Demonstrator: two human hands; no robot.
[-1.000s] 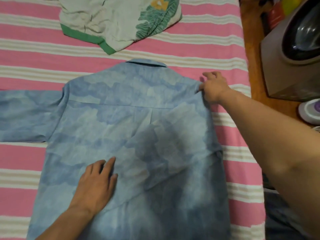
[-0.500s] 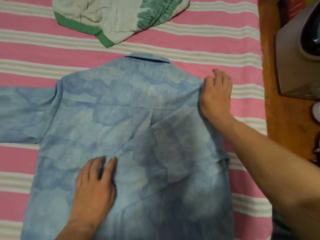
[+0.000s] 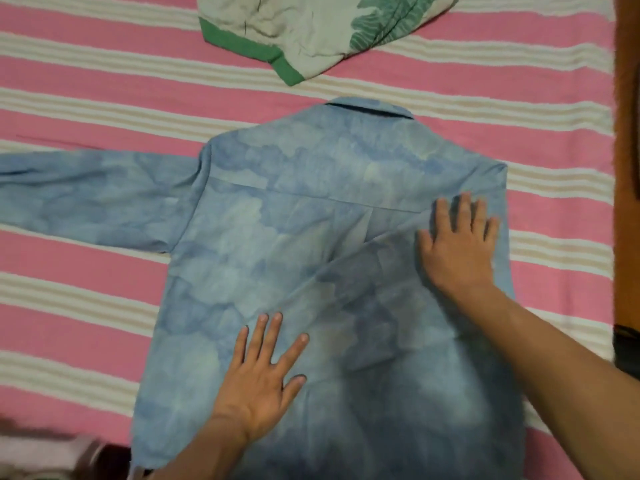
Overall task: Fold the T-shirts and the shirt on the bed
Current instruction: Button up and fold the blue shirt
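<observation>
A pale blue mottled shirt (image 3: 294, 237) lies back-up on the pink-and-cream striped bed (image 3: 86, 306), collar away from me. Its right sleeve is folded in across the back; the left sleeve (image 3: 90, 199) stretches out flat to the left. My left hand (image 3: 263, 375) presses flat on the lower middle of the shirt, fingers spread. Flat on the folded sleeve near the right shoulder rests my right hand (image 3: 457, 247), fingers straight. A cream T-shirt with green trim and a green leaf print (image 3: 311, 29) lies crumpled beyond the collar.
A wooden strip (image 3: 627, 133) runs down the right side past the bed's edge. Something pale and blurred (image 3: 38, 455) sits at the bottom left corner.
My right hand has let go of the shoulder edge and slid inward onto the folded sleeve, now lying flat. My left hand stays pressed on the shirt. The camera has shifted left.
</observation>
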